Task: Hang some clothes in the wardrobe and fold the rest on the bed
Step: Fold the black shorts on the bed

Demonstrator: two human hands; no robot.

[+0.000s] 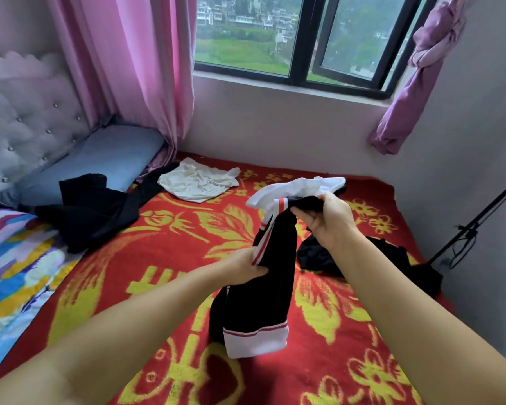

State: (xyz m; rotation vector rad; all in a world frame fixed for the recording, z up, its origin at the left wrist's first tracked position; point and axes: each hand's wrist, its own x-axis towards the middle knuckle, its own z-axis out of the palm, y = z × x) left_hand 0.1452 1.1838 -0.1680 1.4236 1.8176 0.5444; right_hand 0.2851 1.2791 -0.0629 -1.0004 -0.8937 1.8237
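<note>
The black garment [272, 276] hangs in mid-air over the bed [164, 258], a soft knit thing with white ribbed bands edged in thin red stripes. Its top is bunched up, white cloth spilling above the right hand's grip, so the overall cut is hard to make out; it could be a top or trousers, I cannot tell. The lower end droops to the blanket, where a broad white cuff touches the fabric.

The right hand [327, 217] is raised, its fingers curled round the bunched black cloth just under the white part. The left hand [246, 264] sits lower and nearer the body, thumb and fingers pinching the striped edge of the same garment. Both bare forearms reach forward from the bottom of the view.

Below the grips lies a fuzzy red blanket with large yellow flower patterns. Just beyond the right wrist a crumpled black piece [371, 258] lies flat, partly hidden by that arm. Well off to the left of the left grip, a dark heap [91, 206] rests against a blue-grey pillow [100, 159], and beyond it a wrinkled white garment [199, 182] lies spread. A bright patterned quilt [15, 258] is cut off at the left edge. A tufted headboard [21, 118], pink curtains [129, 68] and a dark-framed window [301, 39] stand behind.
</note>
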